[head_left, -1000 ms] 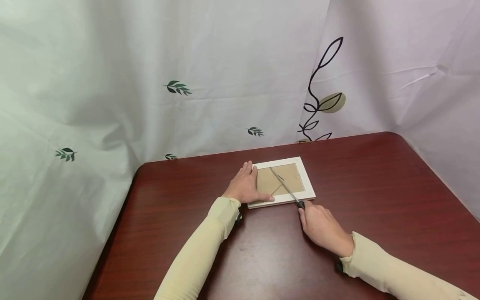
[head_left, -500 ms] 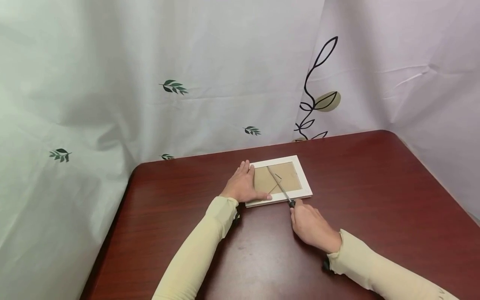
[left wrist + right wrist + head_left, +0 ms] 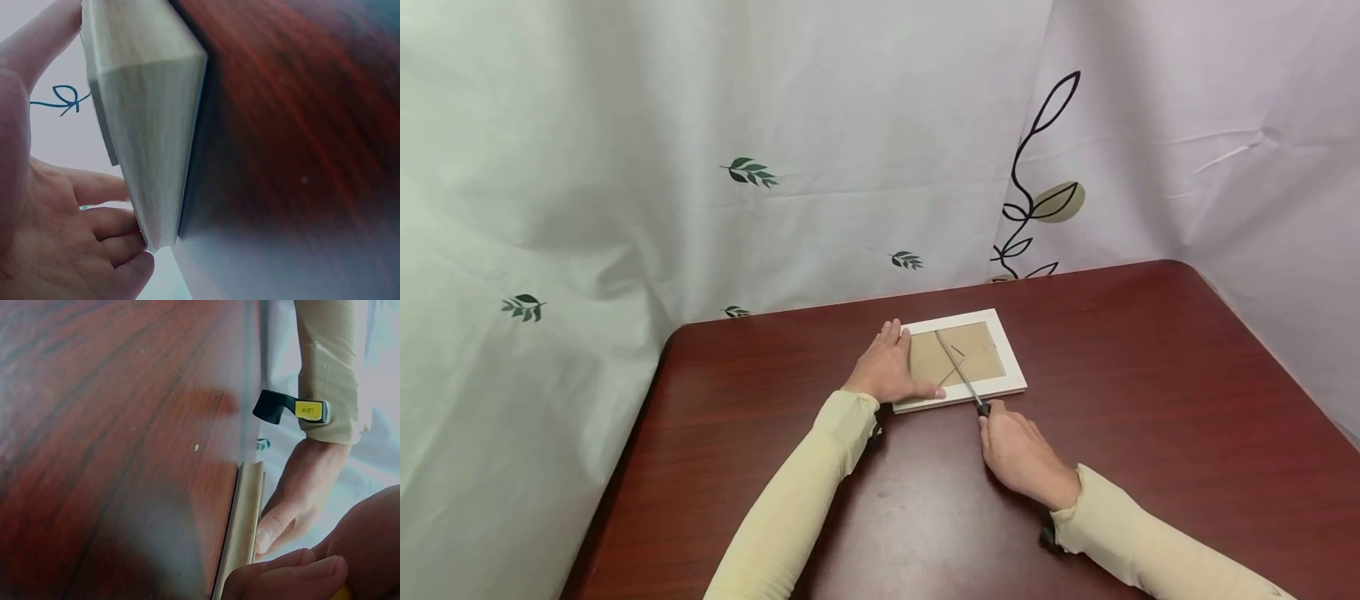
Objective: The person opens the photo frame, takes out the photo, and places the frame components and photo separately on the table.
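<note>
A white picture frame (image 3: 1011, 367) lies on the table with its brown backing board (image 3: 981, 348) facing up. My left hand (image 3: 883, 368) rests spread on the frame's left end, thumb along the near edge. In the left wrist view the fingers (image 3: 112, 225) touch the far part of the frame's side (image 3: 153, 137). My right hand (image 3: 1021, 454) grips a screwdriver (image 3: 964, 375) by its dark handle, just off the near edge. Its metal shaft slants over the board, the tip near the board's far edge. In the right wrist view the curled fingers (image 3: 294, 575) mostly hide the handle.
The dark red wooden table (image 3: 737, 433) extends around the frame. Behind it hangs a pale curtain (image 3: 835, 125) with leaf prints. Thin dark lines mark the backing board beside the shaft. A tiny pale speck (image 3: 195, 448) lies on the tabletop.
The right hand and the screwdriver's handle have swung a little to the left, while the tip stays at about the same spot. My left hand keeps its place on the frame.
</note>
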`<action>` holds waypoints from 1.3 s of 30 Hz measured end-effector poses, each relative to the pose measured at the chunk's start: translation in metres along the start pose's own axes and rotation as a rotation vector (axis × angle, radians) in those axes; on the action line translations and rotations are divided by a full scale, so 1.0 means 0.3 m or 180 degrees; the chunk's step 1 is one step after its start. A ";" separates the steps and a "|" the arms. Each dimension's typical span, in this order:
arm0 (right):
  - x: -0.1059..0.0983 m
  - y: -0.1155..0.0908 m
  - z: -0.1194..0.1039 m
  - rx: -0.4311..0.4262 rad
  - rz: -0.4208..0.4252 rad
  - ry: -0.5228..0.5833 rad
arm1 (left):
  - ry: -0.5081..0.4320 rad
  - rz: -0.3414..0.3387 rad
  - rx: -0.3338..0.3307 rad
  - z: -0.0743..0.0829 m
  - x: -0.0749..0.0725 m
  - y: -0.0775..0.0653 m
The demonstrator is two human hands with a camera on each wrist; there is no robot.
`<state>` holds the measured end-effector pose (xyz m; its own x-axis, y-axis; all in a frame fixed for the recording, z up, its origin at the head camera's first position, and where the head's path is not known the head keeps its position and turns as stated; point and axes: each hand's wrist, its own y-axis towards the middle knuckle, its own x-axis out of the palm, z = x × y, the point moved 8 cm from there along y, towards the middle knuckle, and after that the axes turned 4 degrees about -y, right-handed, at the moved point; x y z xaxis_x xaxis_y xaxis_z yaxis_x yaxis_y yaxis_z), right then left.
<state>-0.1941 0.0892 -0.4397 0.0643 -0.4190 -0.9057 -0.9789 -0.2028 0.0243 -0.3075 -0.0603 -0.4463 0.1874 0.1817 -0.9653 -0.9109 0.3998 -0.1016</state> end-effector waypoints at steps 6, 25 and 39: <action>0.001 -0.007 0.001 -0.0037 0.0034 0.0055 | 0.0009 -0.0037 -0.0033 0.001 0.007 0.000; 0.032 -0.003 -0.001 0.0129 -0.0140 0.0065 | 0.0046 -0.0029 -0.0003 -0.001 0.001 -0.002; 0.046 -0.002 0.004 0.0172 -0.0172 0.0107 | -0.0031 -0.0040 -0.0006 -0.001 0.007 -0.003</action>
<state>-0.1928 0.0846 -0.4528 0.1230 -0.4383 -0.8904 -0.9828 -0.1783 -0.0480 -0.3065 -0.0606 -0.4483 0.2025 0.1853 -0.9616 -0.9092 0.4003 -0.1143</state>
